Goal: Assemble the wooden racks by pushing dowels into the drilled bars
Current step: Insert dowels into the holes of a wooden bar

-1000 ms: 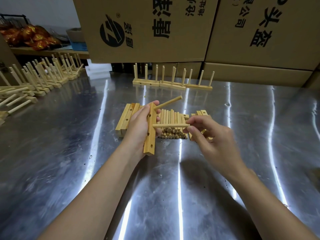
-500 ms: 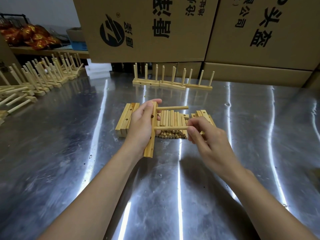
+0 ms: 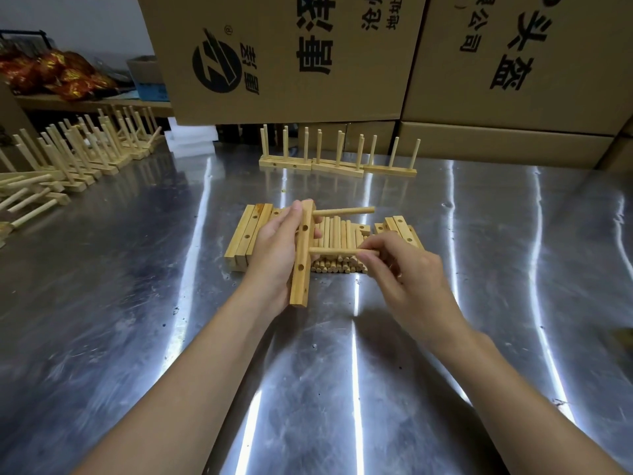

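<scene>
Bar (image 3: 300, 265) is gripped by left hand (image 3: 274, 250); at its 3 o'clock a second dowel (image 3: 337, 251), pinched by right hand (image 3: 411, 286), is being seated; a straight push seems needed.

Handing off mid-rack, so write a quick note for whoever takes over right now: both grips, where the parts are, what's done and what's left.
Left grip holds the bar, one dowel seated near its top end.
Right grip pinches a second dowel, tip at the bar's side lower down; not clearly seated.
Dowel pile and spare bars lie on the table just behind; finished racks stand at the back.
Left: push this dowel home, then fill any remaining holes.
</scene>
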The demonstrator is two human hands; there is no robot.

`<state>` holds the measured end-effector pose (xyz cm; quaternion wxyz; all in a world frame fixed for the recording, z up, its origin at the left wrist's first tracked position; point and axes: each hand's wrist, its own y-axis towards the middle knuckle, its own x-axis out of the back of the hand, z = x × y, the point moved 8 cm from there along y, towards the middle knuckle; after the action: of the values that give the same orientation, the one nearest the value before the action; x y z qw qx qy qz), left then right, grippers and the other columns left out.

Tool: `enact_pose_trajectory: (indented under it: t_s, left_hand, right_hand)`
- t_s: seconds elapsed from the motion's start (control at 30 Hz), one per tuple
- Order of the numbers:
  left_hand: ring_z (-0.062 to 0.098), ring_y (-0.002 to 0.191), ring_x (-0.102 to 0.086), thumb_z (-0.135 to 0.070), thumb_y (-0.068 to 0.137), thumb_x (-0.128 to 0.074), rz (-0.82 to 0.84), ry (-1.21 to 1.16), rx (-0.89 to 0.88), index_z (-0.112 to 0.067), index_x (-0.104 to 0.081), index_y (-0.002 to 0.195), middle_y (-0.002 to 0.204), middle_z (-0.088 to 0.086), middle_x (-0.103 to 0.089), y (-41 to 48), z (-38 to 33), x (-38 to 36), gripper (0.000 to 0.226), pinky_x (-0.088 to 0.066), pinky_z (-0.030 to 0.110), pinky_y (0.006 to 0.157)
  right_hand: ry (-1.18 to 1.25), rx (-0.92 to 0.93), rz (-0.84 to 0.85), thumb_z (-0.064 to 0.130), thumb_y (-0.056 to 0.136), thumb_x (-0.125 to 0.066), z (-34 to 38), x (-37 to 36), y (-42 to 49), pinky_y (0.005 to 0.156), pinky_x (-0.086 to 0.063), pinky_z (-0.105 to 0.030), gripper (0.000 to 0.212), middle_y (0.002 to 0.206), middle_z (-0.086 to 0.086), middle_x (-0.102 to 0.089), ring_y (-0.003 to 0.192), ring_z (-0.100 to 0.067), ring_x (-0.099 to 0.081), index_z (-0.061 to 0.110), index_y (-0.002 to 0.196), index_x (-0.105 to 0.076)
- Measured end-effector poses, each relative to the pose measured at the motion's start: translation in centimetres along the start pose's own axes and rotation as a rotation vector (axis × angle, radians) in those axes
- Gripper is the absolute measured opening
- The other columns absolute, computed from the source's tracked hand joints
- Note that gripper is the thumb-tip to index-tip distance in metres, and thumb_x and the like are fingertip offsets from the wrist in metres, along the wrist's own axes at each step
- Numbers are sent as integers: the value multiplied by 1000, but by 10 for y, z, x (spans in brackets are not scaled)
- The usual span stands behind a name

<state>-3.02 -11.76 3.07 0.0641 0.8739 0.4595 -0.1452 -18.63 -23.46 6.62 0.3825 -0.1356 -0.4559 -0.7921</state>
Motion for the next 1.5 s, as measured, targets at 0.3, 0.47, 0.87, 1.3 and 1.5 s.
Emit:
enact_pose_trajectory:
  t_s: [0.3, 0.47, 0.87, 1.3, 1.5]
  left_hand:
    - [12, 65, -59, -38, 116, -36, 66, 380, -40, -29, -62, 132, 81, -3, -65, -3, 6, -10, 32, -46, 23, 51]
    - [11, 65, -62, -40, 116, -33, 11, 560, -179, -35, -58, 136, 98, 10, -70, -4, 0, -11, 33, -55, 33, 59]
    - [17, 72, -68, -35, 116, -39, 30, 572, -297, -30, -64, 114, 93, 5, -71, -2, -18, -10, 26, -57, 35, 58]
    - [25, 69, -61, -40, 116, -36, 34, 645, -461, -30, -57, 120, 85, 15, -65, -15, -20, -21, 24, -48, 45, 59]
    - [10, 52, -60, -36, 114, -42, 95, 349, 12, -22, -69, 111, 66, -5, -66, 5, 6, -3, 30, -44, 23, 43]
  right_hand:
    - [-91, 7, -20, 37, 108, -55, -5, 5, 0, 63, -45, -25, 19, 74, 18, -55, 70, -8, -57, 21, 100, -63]
    - [-101, -17, -8, 34, 110, -51, -4, 4, 0, 57, -32, -15, 31, 64, 9, -47, 61, -7, -47, 18, 84, -57]
    - [245, -276, 97, 47, 107, -55, -17, -11, -2, 56, -33, -18, 36, 63, 14, -47, 58, -5, -41, 26, 78, -60]
    - [703, -725, 251, 52, 105, -57, -39, -36, -21, 48, -19, -25, 53, 59, 3, -28, 55, -15, -20, 21, 63, -52]
    - [-79, -40, 51, 43, 110, -51, -3, 4, 1, 56, -31, -18, 37, 68, 10, -47, 60, -10, -44, 24, 78, -48]
